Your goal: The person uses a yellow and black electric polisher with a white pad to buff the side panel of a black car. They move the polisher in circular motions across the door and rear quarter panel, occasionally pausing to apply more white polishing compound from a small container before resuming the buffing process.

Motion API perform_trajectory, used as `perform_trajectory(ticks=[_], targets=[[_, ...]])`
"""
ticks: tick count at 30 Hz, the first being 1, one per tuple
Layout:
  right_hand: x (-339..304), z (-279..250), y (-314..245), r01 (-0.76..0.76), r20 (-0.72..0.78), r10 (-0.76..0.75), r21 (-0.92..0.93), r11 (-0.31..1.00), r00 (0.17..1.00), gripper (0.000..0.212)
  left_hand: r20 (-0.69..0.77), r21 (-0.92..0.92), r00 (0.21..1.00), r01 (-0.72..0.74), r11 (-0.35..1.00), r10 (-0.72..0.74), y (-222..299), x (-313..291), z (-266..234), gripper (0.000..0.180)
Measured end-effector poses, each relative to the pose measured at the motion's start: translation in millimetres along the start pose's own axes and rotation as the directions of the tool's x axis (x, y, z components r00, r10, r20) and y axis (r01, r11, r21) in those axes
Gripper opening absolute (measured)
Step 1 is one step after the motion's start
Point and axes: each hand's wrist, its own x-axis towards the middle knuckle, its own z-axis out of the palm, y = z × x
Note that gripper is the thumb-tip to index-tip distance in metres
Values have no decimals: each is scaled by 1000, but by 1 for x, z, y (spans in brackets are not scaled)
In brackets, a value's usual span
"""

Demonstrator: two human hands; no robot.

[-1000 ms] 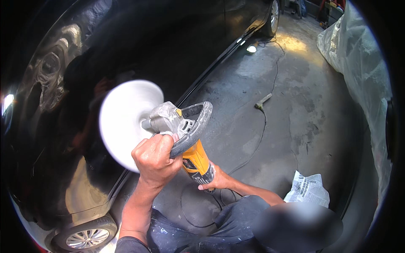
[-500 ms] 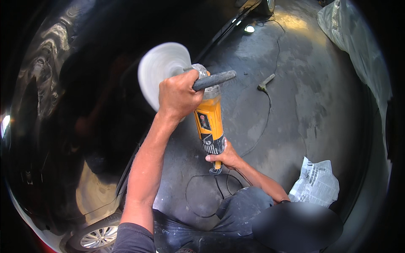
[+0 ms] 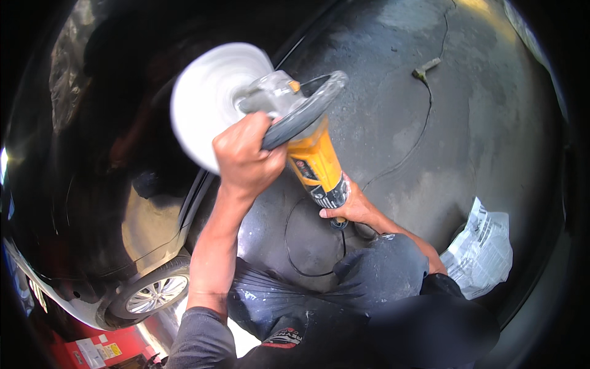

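Both my hands are on a yellow and black car polisher point(image 3: 318, 161). My left hand point(image 3: 249, 154) wraps round its dark loop handle point(image 3: 310, 111) near the grey gear head. Lower down, my right hand point(image 3: 351, 202) grips the rear of the body, just above where the cord leaves it. A round white polishing pad point(image 3: 209, 101) on the head is blurred as if spinning. It tilts toward the glossy black car panel point(image 3: 123, 86) on my left; whether the two touch I cannot tell.
The car's wheel point(image 3: 157, 294) is at lower left, beside a red object point(image 3: 101, 353). A power cord crosses the grey floor point(image 3: 455, 141) to a connector point(image 3: 425, 69). Printed paper or plastic sheeting point(image 3: 482, 252) lies near my right forearm. Translucent sheeting point(image 3: 531, 43) hangs at far right.
The view has shifted, bringing more of the wheel and the red object into sight. The polisher has turned, and its loop handle and pad face show more. Both hands keep their hold.
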Motion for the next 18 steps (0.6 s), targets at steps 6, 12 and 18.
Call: perform_trajectory(ticks=[6, 12, 18], targets=[[-14, 34, 31, -31, 321, 42, -38, 999, 946, 90, 8, 207, 971, 231, 951, -238, 26, -121, -76, 26], [-19, 46, 37, -75, 421, 80, -27, 997, 904, 91, -2, 204, 955, 291, 935, -296, 29, -146, -93, 26], [-19, 36, 35, -102, 332, 102, -19, 995, 938, 94, 10, 181, 981, 191, 965, -196, 21, -110, -72, 21]])
